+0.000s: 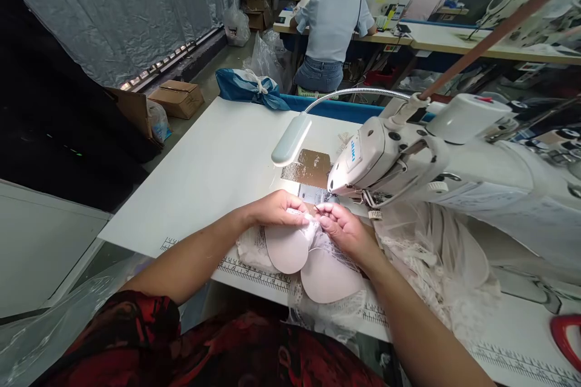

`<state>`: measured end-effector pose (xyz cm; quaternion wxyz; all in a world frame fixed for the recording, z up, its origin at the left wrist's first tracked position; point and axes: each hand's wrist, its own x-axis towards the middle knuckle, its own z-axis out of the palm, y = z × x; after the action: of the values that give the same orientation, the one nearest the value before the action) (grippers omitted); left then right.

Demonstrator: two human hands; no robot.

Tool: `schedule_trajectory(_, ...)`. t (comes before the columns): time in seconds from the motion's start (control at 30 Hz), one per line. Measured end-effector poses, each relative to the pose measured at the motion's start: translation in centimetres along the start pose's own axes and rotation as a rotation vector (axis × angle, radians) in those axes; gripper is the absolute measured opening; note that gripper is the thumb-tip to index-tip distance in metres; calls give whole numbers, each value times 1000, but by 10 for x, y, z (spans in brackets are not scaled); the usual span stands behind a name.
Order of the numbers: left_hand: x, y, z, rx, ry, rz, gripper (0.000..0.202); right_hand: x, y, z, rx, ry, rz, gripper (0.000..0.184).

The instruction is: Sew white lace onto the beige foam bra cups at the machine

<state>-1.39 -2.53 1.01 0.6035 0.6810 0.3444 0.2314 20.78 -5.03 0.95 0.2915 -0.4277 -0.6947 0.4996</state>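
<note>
A pale pink bra with two smooth moulded cups (287, 249) and lace edging lies at the table's front edge, partly hanging over it. My left hand (287, 210) is closed on the lace between the cups, thumb on top. Close beside it, my right hand (340, 225) pinches the same lace part from the other side. A thin dark sliver shows at its fingertips, too small to name. Just beyond both hands is the white sewing machine (370, 148), with its needle area and metal plate (311, 193) partly hidden by my fingers.
A lamp (293, 139) on a bent neck hangs over the white table (181, 163). Pale lace and mesh pieces (436, 260) are heaped right of my right arm. Red-handled scissors (565, 338) seem to lie at the right edge. A seated person (331, 24) works ahead.
</note>
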Motion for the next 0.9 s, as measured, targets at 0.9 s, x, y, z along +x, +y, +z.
schedule_trajectory(0.9,-1,1,8,-10,-76,-159,31,-1,-8,4,-85,7,32,25)
